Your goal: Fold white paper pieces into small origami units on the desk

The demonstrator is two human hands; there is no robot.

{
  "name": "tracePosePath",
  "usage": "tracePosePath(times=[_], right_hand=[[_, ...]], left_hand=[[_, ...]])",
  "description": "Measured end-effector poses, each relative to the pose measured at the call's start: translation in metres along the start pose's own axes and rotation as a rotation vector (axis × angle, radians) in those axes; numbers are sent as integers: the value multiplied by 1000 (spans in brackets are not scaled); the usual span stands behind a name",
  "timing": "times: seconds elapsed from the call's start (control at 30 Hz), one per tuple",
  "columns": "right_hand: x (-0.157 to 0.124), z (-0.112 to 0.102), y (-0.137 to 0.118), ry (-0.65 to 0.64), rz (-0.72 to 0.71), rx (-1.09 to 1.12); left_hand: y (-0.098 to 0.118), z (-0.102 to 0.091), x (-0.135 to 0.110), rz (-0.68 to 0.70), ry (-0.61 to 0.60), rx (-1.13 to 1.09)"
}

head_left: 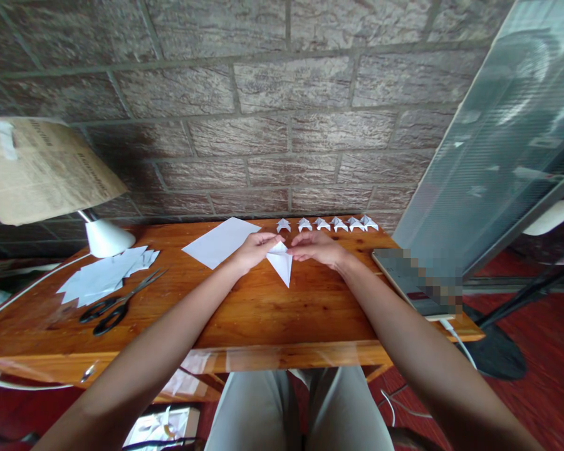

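A folded piece of white paper [282,266] is held between my two hands above the middle of the wooden desk, its narrow point aimed toward me. My left hand [258,247] pinches its upper left side, thumb on top. On the upper right edge, the thumb and fingers of my right hand [317,247] are closed on the paper. Behind my hands, a row of several small folded paper figures [322,224] stands along the wall. A flat white sheet [222,241] lies just beyond my left hand.
Black-handled scissors [117,307] and a pile of cut paper [104,275] lie at the left. There a lamp base [108,238] carries a paper-covered shade [47,169]. A tablet-like device [404,282] with a white cable [460,341] rests at the desk's right edge [472,331].
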State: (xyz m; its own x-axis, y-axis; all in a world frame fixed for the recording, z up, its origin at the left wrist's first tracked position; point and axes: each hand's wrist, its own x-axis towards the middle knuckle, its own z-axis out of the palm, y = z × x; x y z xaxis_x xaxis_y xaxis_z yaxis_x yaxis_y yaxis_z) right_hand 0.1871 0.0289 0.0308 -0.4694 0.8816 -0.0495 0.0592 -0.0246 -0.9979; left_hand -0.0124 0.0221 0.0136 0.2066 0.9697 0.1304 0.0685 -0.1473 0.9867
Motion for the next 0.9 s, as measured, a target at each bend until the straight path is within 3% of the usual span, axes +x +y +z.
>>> tracePosePath(times=[0.17, 0.33, 0.47, 0.77, 0.9], right_hand=[[2, 1, 1, 2, -44, 48], [5, 4, -3, 21, -218, 49], [6, 1, -5, 127, -305, -10], [7, -3, -2, 124, -324, 7], [9, -2, -5, 187, -349, 99]], left_hand=[[4, -5, 1, 94, -65, 111], [12, -9, 0, 132, -63, 98], [13, -9, -1, 62, -105, 63], [11, -5, -2, 132, -91, 53], [14, -5, -4, 124, -127, 36]])
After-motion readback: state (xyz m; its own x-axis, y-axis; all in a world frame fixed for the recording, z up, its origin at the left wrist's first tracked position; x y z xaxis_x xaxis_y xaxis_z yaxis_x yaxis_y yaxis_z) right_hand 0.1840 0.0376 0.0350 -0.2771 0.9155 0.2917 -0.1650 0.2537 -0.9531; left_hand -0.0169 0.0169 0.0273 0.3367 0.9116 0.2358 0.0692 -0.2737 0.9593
